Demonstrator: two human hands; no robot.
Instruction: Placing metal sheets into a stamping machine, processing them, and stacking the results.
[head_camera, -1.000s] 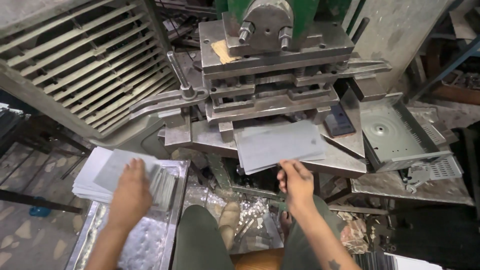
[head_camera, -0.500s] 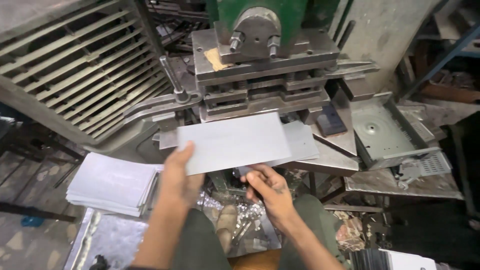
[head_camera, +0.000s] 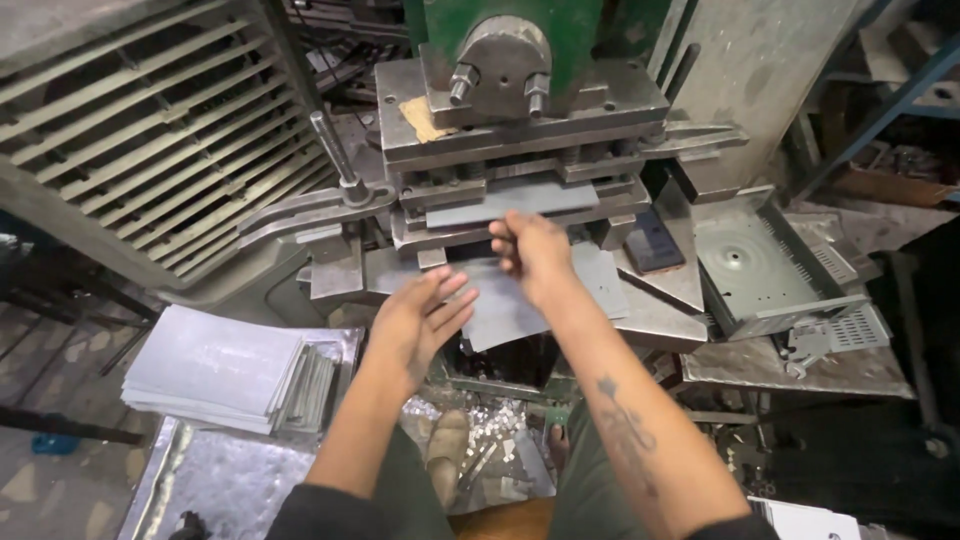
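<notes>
Hands have moved up to the green-topped press (head_camera: 520, 110): the right hand (head_camera: 533, 255) now pinches the grey metal sheet (head_camera: 520, 300), lying flat, long axis left-right, under the die; left hand (head_camera: 420, 320) spread beside it. Sheet stack (head_camera: 215, 365) lower left.

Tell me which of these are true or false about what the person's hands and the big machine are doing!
1. The right hand is up at the slot of the green-topped press. True.
2. The left hand is resting on the stack of grey sheets. False: it is open by the flat metal sheet at the press; the stack lies apart, lower left.
3. A grey perforated metal tray sits to the right of the press. True.
4. The stack of sheets is on top of the press. False: it lies low down, left of the person's legs.
</notes>
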